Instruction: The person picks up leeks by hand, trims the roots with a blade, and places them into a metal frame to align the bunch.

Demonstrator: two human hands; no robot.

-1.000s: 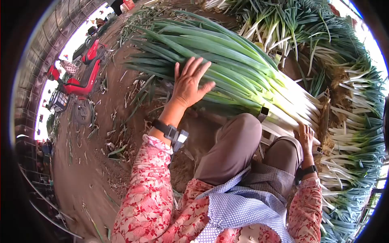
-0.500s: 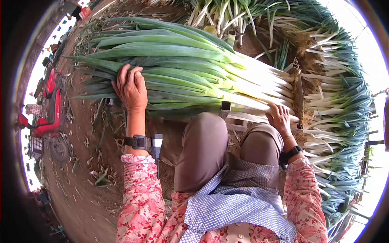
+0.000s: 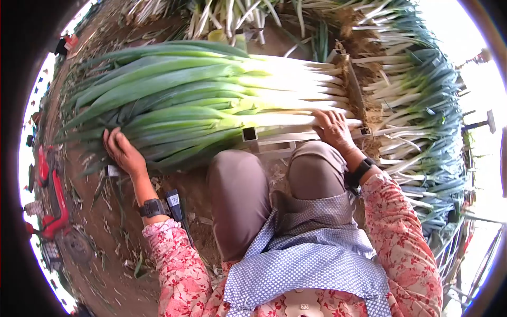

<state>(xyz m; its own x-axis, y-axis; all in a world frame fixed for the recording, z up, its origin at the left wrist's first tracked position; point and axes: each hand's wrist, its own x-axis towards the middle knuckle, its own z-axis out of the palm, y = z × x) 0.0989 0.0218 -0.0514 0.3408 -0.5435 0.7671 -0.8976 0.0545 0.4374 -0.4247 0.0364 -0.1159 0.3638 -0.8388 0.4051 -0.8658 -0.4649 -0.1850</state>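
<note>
A large pile of long green onions [image 3: 222, 100] lies across a metal rack [image 3: 277, 148], white ends to the right and green leaves to the left. At the near edge of the leaves is my left hand [image 3: 125, 152], fingers apart and touching them; some fingertips are partly hidden. My right hand [image 3: 334, 128] lies on the nearest white stalks close to the roots, its fingers spread and not wrapped around them. The root ends reach an upright metal plate [image 3: 355, 87] at the rack's right end.
More green onions [image 3: 422, 121] are heaped along the right, with others [image 3: 232, 16] at the back. A red scooter [image 3: 55, 203] stands at far left. Leaf scraps litter the dirt ground [image 3: 105, 253]. My knees [image 3: 237, 195] are close to the rack.
My left hand has slid off the top of the leaves to their near edge. My right hand stays on the white stalks by the roots. The camera view has shifted.
</note>
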